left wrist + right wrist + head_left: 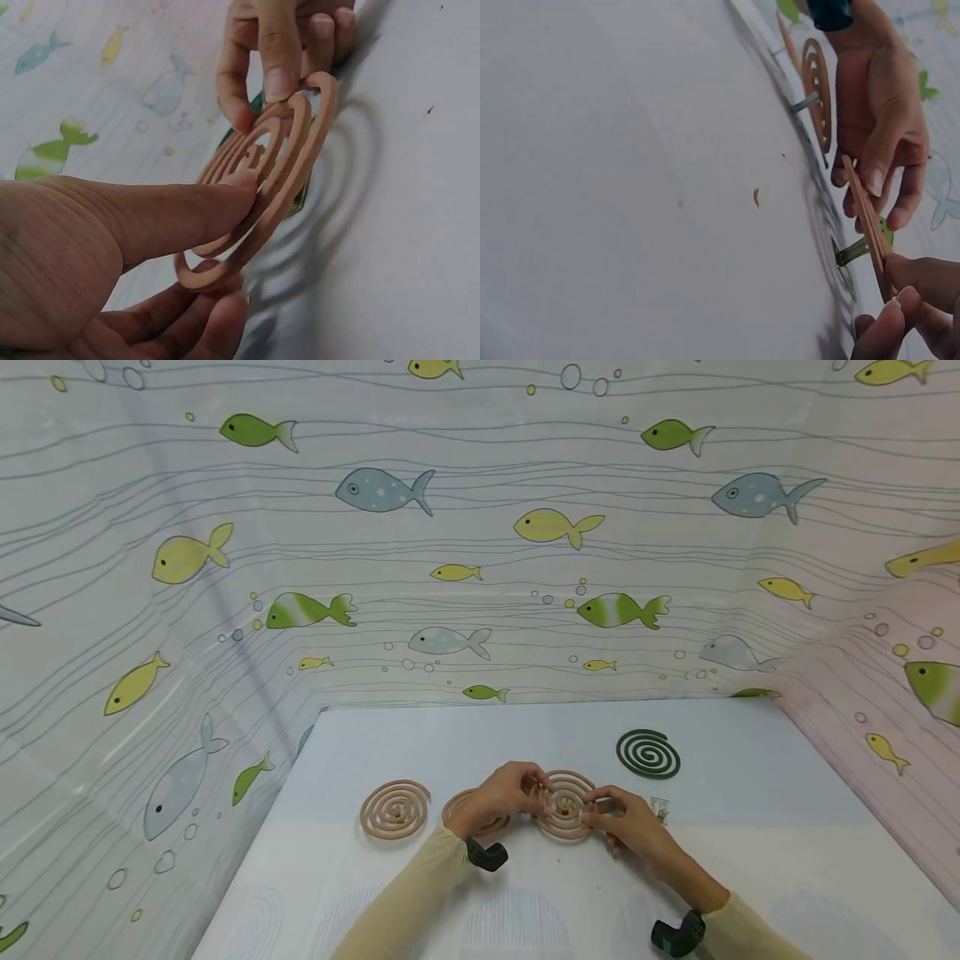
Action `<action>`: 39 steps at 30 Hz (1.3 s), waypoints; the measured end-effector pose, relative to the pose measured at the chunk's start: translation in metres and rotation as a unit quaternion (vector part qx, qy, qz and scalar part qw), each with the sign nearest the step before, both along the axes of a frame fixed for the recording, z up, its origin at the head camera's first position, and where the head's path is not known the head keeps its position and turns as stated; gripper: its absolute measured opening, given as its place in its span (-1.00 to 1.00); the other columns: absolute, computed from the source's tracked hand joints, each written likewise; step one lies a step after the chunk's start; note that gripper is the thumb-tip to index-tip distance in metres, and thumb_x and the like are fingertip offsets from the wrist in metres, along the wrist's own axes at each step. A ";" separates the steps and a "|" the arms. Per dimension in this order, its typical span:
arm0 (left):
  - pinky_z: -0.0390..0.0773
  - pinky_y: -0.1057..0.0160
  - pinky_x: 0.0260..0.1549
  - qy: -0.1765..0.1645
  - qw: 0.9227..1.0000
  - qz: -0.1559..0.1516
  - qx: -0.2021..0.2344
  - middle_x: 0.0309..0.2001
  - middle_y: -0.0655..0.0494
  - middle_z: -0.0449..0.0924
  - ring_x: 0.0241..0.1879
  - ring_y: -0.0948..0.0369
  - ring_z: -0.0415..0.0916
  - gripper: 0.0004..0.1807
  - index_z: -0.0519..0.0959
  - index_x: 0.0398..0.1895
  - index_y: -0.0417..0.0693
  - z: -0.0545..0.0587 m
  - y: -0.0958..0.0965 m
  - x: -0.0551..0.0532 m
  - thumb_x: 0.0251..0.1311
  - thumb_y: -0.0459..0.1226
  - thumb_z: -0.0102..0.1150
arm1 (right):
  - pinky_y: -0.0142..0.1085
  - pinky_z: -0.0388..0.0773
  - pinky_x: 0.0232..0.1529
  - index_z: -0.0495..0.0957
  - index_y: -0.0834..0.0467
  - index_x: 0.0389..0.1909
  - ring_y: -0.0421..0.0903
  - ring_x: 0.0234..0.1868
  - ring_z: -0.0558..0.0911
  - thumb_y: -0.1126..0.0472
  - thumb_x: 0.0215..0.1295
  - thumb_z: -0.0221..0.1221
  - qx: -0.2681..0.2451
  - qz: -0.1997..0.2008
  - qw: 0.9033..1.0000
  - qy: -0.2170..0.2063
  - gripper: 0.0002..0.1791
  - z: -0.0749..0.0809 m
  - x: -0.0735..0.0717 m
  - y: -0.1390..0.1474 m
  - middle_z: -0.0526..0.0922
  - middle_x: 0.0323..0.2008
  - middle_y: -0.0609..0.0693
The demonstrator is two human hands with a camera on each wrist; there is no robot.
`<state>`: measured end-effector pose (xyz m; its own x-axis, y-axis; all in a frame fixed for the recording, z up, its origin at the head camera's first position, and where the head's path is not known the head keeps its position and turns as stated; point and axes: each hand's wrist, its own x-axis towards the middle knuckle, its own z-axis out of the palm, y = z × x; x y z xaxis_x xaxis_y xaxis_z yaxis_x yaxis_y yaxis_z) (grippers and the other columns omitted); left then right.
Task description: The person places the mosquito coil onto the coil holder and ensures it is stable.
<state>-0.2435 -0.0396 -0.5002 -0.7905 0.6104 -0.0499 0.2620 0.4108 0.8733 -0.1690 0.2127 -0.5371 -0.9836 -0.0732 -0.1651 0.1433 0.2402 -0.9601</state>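
Observation:
A brown mosquito coil [564, 837] is between my two hands, right of the table's middle. My left hand [510, 789] pinches its left side, thumb on top and other fingers below in the left wrist view. Thumb and fingertips of my right hand [630, 822] pinch the opposite edge. Under the coil, a small metal stand [853, 251] shows in the right wrist view. Another brown coil [491, 832] lies partly hidden behind my left wrist, and a third brown coil [395, 837] is farther left. Stands show beneath raised coils in the right wrist view.
A dark green coil [648, 756] lies flat at the back right of the white table [720, 860]. A small shiny piece [660, 810], perhaps metal, sits just beyond my right hand. Fish-patterned walls [495, 597] border the table. Brown crumbs [756, 196] dot the tabletop.

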 end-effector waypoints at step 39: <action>0.62 0.23 -0.24 -0.007 0.996 0.091 0.022 -0.16 0.12 0.62 -0.22 0.17 0.62 -0.67 0.67 0.04 -0.15 -0.003 0.100 -0.047 0.31 -0.18 0.39 | -0.35 0.41 -0.51 0.45 0.25 0.32 -0.23 -0.51 0.40 -0.04 0.42 0.31 -0.023 -0.122 0.992 0.030 -0.38 0.030 -0.040 0.131 0.57 -0.28 -0.12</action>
<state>-0.2909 0.0608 -0.5028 -0.8873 0.4596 -0.0384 0.1741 0.4108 0.8950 -0.2089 0.3440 -0.5074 -0.9807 0.1629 -0.1078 0.1343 0.1614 -0.9777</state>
